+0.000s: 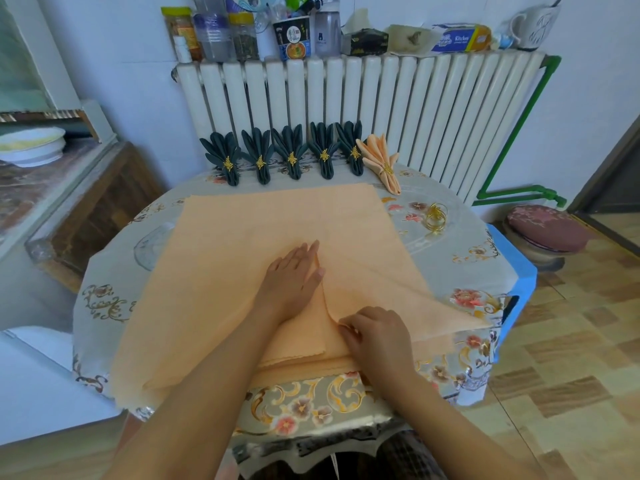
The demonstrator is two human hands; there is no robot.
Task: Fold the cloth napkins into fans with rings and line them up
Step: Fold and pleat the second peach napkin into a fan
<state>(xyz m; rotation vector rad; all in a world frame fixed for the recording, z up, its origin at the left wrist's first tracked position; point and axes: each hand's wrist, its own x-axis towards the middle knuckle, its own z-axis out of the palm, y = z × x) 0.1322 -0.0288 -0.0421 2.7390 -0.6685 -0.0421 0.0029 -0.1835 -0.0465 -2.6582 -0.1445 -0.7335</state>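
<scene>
A large peach cloth napkin (277,220) lies spread over the round table, on top of a stack of more peach napkins (294,362) at the near edge. My left hand (294,275) presses flat on the napkin's middle beside a raised fold. My right hand (377,337) pinches that fold near the front edge. Along the far edge stand several dark green fan napkins (291,150) with gold rings, and one peach fan napkin (381,161) at their right end. Loose gold rings (435,218) lie at the right.
The table wears a grey flowered tablecloth (460,265). A white radiator (363,109) stands behind it, with bottles and jars (242,29) on top. A cabinet with a white bowl (31,145) is at left, a round stool (545,230) at right.
</scene>
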